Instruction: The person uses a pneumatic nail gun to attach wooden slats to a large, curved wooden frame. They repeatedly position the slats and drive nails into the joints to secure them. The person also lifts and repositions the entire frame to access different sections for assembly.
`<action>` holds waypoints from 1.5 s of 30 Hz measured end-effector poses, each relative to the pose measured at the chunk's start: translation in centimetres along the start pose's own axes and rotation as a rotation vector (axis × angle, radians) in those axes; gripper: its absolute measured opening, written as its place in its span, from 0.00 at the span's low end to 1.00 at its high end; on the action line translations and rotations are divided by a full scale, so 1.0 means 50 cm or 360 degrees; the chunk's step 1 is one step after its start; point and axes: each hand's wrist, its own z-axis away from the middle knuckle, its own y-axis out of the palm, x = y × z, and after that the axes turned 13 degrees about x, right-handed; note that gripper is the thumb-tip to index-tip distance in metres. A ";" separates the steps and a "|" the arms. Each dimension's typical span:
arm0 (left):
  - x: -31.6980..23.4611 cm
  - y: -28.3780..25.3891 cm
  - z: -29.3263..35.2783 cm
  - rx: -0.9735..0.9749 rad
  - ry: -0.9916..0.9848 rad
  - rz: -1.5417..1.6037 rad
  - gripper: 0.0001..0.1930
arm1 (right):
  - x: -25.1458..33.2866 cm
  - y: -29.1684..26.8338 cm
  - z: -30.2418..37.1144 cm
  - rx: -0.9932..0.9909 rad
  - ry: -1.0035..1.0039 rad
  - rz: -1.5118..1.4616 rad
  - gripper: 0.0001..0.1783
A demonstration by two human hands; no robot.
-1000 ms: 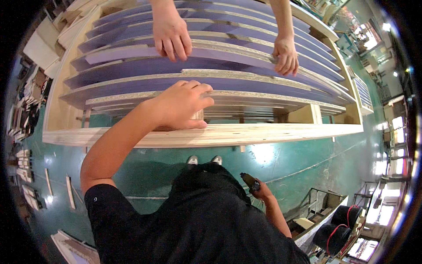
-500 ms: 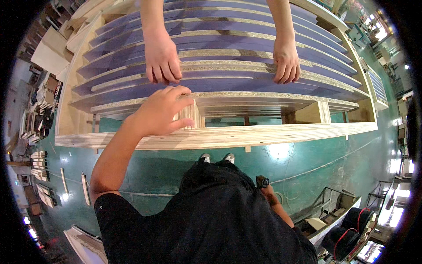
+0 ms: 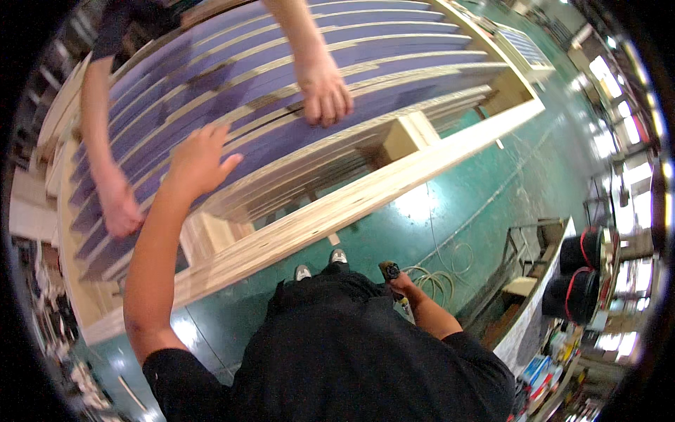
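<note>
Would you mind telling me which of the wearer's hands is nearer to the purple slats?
Left. The left hand rests on the purple slats; the right hand hangs low beside the hip, gripping a dark tool.

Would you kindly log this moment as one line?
left hand: flat on purple slats | right hand: holds dark tool at hip | co-worker's hands: on slats

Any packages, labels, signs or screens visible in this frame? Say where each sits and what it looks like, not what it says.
No signs or screens can be made out.
Packages: small colourful boxes, blue, white and red, on a cluttered bench at the lower right; too blurred for detail.
</note>
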 end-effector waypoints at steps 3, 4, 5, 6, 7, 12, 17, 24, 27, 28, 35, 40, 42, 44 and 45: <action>0.018 -0.007 -0.024 0.0025 0.0031 -0.0021 0.34 | -0.053 0.024 -0.037 -0.0196 -0.0058 0.0008 0.15; 0.021 -0.015 -0.012 0.0034 -0.0022 -0.0035 0.34 | -0.025 0.024 -0.029 -0.0159 -0.0010 -0.0006 0.15; 0.017 -0.028 -0.006 0.0052 -0.0057 -0.0042 0.34 | 0.004 0.014 -0.022 -0.0115 0.0033 -0.0013 0.15; 0.020 -0.042 0.016 0.0073 -0.0122 -0.0037 0.34 | 0.037 0.008 -0.014 -0.0058 0.0074 0.0010 0.15; 0.024 -0.056 0.013 0.0084 -0.0142 -0.0016 0.34 | -0.016 0.007 -0.048 -0.0069 -0.0035 0.0021 0.16; 0.088 -0.011 0.003 -0.0069 0.0069 0.0030 0.33 | -0.047 0.007 -0.055 -0.0034 -0.0181 0.0130 0.20; -0.032 -0.063 -0.033 0.0216 -0.0034 -0.0013 0.24 | -0.012 -0.029 -0.060 0.0091 -0.0133 0.0274 0.21; -0.014 -0.003 -0.043 0.0071 0.0039 -0.0015 0.25 | 0.018 -0.062 -0.065 0.0163 -0.0100 0.0432 0.22; 0.010 0.014 -0.027 0.0079 0.0029 -0.0002 0.25 | 0.023 -0.069 -0.068 0.0169 -0.0091 0.0444 0.22; 0.017 0.018 -0.021 0.0084 0.0024 0.0003 0.25 | 0.020 -0.067 -0.067 0.0176 -0.0088 0.0453 0.22; 0.042 -0.009 0.005 0.0060 0.0149 0.0020 0.26 | -0.011 -0.065 -0.046 0.0129 -0.0098 0.0461 0.23; 0.126 0.011 0.219 -0.0215 0.0286 0.0197 0.26 | -0.006 -0.096 0.050 0.0221 -0.0007 0.0811 0.24; 0.122 0.015 0.270 -0.0049 0.0318 0.0282 0.31 | 0.035 -0.117 0.110 0.0309 0.0023 0.1029 0.24; 0.098 0.019 0.319 0.0017 0.0310 0.0290 0.38 | 0.139 -0.136 0.189 0.0449 -0.0007 0.1186 0.25; 0.086 0.019 0.340 0.0045 0.0291 0.0291 0.42 | 0.218 -0.148 0.242 0.0527 -0.0038 0.1160 0.25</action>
